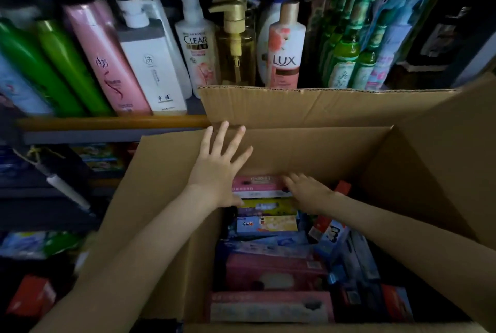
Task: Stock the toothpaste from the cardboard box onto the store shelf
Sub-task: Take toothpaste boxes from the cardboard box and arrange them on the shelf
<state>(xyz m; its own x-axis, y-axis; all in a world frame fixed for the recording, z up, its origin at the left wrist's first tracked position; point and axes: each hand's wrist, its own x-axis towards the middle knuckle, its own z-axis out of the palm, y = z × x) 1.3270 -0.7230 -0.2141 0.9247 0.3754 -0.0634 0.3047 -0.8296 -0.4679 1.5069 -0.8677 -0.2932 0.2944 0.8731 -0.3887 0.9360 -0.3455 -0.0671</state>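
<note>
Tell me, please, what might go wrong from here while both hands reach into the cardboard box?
1. The right hand rests on the pink carton atop a loose pile; pulling it out may tumble the cartons beneath.
2. The raised flap of the cardboard box stands in front of the LUX bottle; a carton lifted carelessly might push it into the bottles.

box: large brown corrugated cardboard box (308,150); open, flaps raised; standing just before the shelving | stock: long rectangular toothpaste cartons (268,228) fill it; lying flat, mostly crosswise, some askew at right; pink carton (255,185) by far wall; yellow carton (264,205) just nearer | shelf: grey metal store shelf with orange front rail (107,123); beyond box
</note>
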